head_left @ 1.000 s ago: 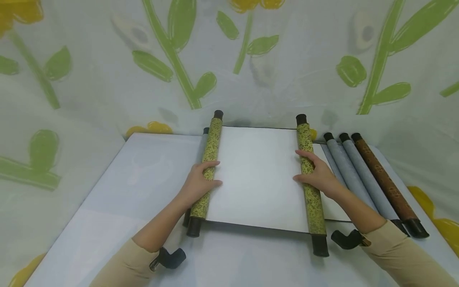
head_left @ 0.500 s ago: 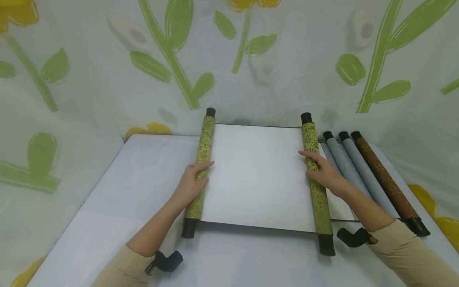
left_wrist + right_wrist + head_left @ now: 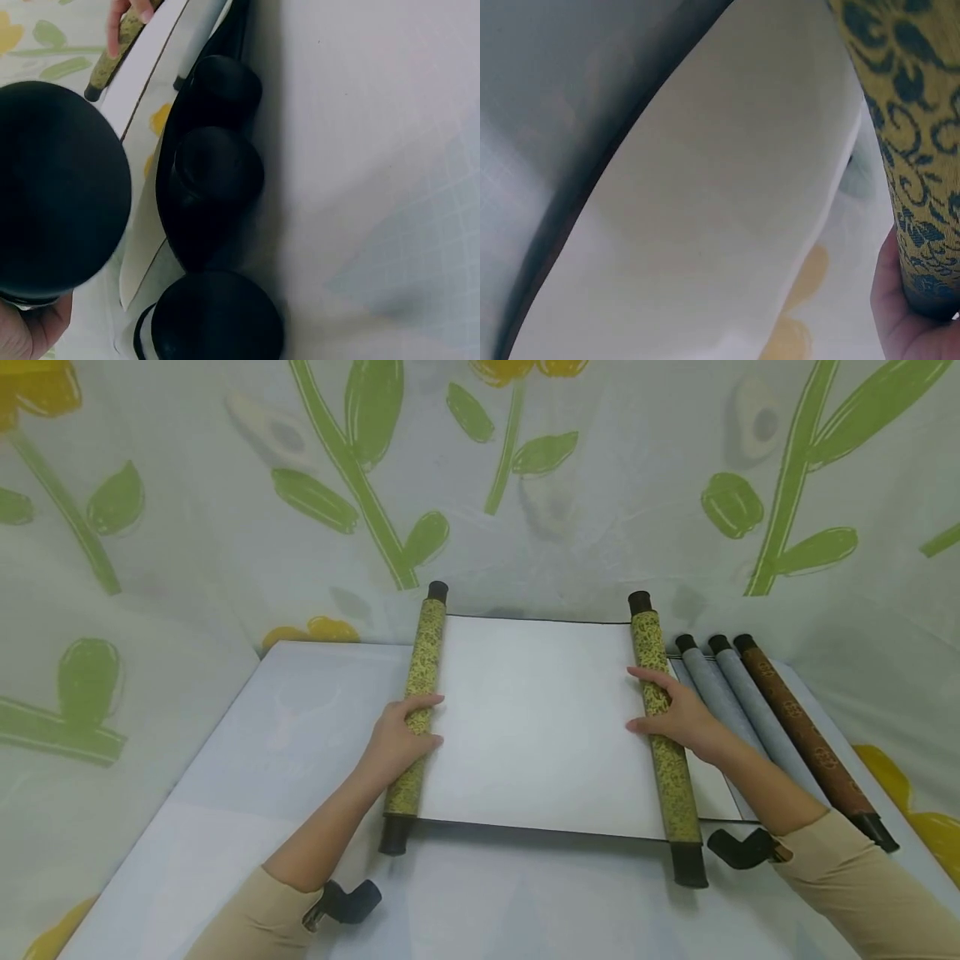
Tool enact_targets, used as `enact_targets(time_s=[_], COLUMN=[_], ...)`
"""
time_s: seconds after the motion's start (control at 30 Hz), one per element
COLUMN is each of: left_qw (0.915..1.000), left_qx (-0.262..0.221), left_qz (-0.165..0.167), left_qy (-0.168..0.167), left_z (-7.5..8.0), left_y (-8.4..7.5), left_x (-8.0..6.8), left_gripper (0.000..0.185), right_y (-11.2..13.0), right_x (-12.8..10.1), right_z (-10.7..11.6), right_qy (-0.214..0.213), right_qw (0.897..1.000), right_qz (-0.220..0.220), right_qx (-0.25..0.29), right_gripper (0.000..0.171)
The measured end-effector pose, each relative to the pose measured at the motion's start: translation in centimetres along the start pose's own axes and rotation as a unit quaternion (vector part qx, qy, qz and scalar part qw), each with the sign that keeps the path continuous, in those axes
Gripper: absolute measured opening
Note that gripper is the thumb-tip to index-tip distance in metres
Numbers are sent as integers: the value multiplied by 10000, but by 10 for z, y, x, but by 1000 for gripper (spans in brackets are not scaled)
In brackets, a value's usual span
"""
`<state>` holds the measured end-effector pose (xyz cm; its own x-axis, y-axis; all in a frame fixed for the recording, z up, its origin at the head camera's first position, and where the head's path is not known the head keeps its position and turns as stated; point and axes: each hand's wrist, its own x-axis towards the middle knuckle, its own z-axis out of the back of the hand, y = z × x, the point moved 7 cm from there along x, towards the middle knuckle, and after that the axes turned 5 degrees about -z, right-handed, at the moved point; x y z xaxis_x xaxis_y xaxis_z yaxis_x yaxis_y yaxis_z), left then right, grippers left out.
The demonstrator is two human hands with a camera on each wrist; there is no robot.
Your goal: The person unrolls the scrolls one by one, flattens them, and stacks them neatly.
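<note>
A hanging scroll (image 3: 540, 727) lies between my two hands in the head view, its white sheet spread between two yellow rolls with dark floral pattern and black end caps. My left hand (image 3: 401, 739) grips the left roll (image 3: 424, 652) around its middle, thumb and forefinger reaching onto the sheet side. On the other side, my right hand (image 3: 682, 718) holds the right roll (image 3: 675, 793) in the same way. The right wrist view shows this patterned roll (image 3: 922, 150) up close. A black end cap (image 3: 52, 187) looms large in the left wrist view.
To the right lie two grey rolls (image 3: 780, 747) and a brown patterned roll (image 3: 810, 731). Another pale sheet (image 3: 712, 789) shows under the scroll's right side. More black caps (image 3: 217, 165) appear below in the left wrist view. A flowered curtain backs the white table (image 3: 225, 827).
Both hands have moved apart, the left one further left and the right one slightly right, so more white sheet shows. The far ends of the rolls sit a little higher in view.
</note>
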<state>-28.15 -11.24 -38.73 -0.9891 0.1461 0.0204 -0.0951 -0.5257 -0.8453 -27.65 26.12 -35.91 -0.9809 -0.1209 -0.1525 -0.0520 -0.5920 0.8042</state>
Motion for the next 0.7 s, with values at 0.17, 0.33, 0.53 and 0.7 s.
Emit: enact_targets(time_s=[0.17,0.33,0.53,0.7], left_qw=[9999,9993,9996,9985], left_qx=[-47,-16,236,512], left_qz=[-131,-374,-144,-129], left_qy=[-17,-33,55,111], left_z=[5,10,11,16], left_y=[2,3,6,3], left_x=[0,-1,-1,0], left_gripper=[57,51,51,57], right_y=[-1,-5,-5,-6], right_x=[-1,-2,-2,-2], right_z=[4,8,9,9], right_qy=[99,125,104,85], right_qw=[9997,9996,9998,9999], right_qz=[214,220,138,21], right_qx=[-24,-96,-114,-90], right_gripper=[72,67,71,73])
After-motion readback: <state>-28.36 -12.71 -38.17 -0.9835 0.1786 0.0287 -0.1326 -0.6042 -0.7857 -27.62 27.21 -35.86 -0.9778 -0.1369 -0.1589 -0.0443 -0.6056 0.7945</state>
